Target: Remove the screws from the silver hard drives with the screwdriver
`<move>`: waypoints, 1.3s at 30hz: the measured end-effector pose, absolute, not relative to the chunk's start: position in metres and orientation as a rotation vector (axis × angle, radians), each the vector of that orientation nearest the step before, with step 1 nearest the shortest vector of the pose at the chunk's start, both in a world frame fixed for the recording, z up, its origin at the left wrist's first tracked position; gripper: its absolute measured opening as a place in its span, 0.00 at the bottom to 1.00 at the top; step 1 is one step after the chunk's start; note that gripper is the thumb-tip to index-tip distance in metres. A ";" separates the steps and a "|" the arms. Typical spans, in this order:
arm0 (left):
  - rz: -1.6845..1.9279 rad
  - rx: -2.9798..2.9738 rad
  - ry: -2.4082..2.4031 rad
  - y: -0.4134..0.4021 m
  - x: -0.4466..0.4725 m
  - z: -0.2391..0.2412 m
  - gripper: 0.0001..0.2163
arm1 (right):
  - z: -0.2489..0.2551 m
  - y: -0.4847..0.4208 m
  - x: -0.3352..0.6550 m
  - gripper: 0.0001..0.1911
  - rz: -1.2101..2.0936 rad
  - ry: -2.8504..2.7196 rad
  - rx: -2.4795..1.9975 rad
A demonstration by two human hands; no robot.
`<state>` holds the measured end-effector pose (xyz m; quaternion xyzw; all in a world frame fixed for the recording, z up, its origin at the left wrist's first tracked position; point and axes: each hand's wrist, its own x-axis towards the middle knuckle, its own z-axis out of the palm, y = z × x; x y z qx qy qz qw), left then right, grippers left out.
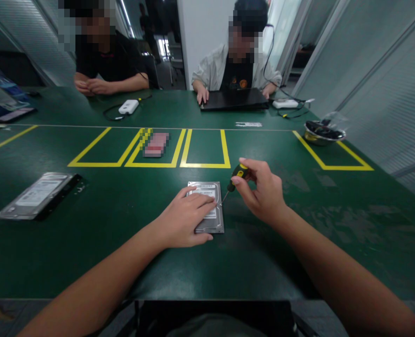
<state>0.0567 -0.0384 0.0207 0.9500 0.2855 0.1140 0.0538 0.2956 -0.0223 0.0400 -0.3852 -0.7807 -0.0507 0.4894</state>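
A silver hard drive with a white label lies flat on the green table. My left hand rests palm down across its left side, fingers spread over the label and thumb by the near edge. Part of the drive is hidden beneath this hand. My right hand grips a black and yellow screwdriver by its handle, with thumb and fingers closed round it. The screwdriver slants down to the left, and its tip meets the drive's right edge area; the screw itself is too small to make out.
Another hard drive in a clear bag lies at the left. Yellow tape marks the table, with a blurred pink item inside one outline. A metal bowl holds dark items. Two people sit opposite, one at a black laptop.
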 end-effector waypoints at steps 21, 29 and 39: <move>0.342 2.877 0.875 -0.039 0.058 0.022 0.32 | 0.078 -0.037 0.290 0.06 0.103 -1.975 -0.839; 0.337 2.887 0.867 -0.038 0.057 0.021 0.32 | 0.114 -0.037 0.293 0.06 0.107 -2.286 -0.928; 0.338 2.885 0.862 -0.037 0.057 0.020 0.33 | 0.155 -0.035 0.292 0.10 0.063 -2.587 -1.141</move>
